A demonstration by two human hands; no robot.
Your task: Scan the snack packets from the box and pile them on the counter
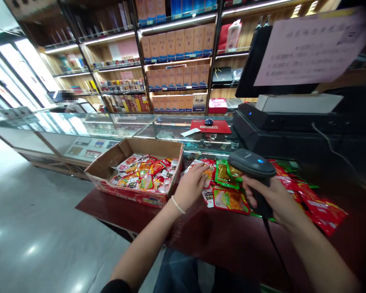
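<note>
My right hand (270,191) is wrapped round the handle of a black barcode scanner (251,162), its head above several snack packets and its cord hanging down. My left hand (192,183), with a pale band on the wrist, reaches over the packets just right of the box, fingers stretched out. Close by its fingertips lie a green packet (223,173) and a red-edged packet (231,199). Whether the fingertips touch a packet I cannot tell. An open cardboard box (131,198) full of small snack packets (144,173) stands left of my left hand.
Red packets (320,205) lie right of the scanner on the dark red counter (207,236). Behind are a glass display case (146,126), a red mat (221,127) with a mouse (208,122), and a black monitor with a pink paper sheet (305,51). Stocked shelves line the wall.
</note>
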